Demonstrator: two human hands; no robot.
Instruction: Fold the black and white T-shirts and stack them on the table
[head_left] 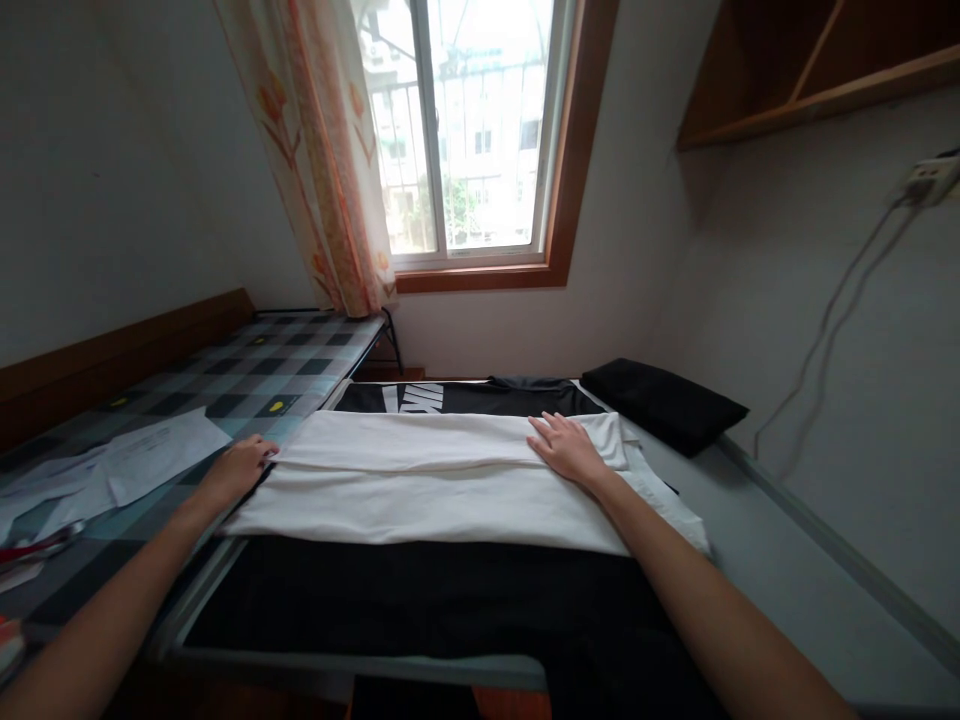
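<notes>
A white garment (420, 505) lies stretched across the table, with its upper strip folded over lengthwise. My left hand (244, 465) is at its left end, fingers bent together on the edge of the cloth. Flat on the upper strip near the right end rests my right hand (568, 448), its fingers spread. Beneath the white cloth is a black garment (390, 595), which hangs over the near table edge at the right. Behind the white cloth shows black fabric with a white print (457, 398).
A folded black cloth (664, 402) lies at the back right of the table (780, 560). To the left is a bed with a checked cover (277, 365), bearing white papers (142, 465). Beyond are a curtain (315, 150) and a window (480, 150); cables (832, 310) hang on the right wall.
</notes>
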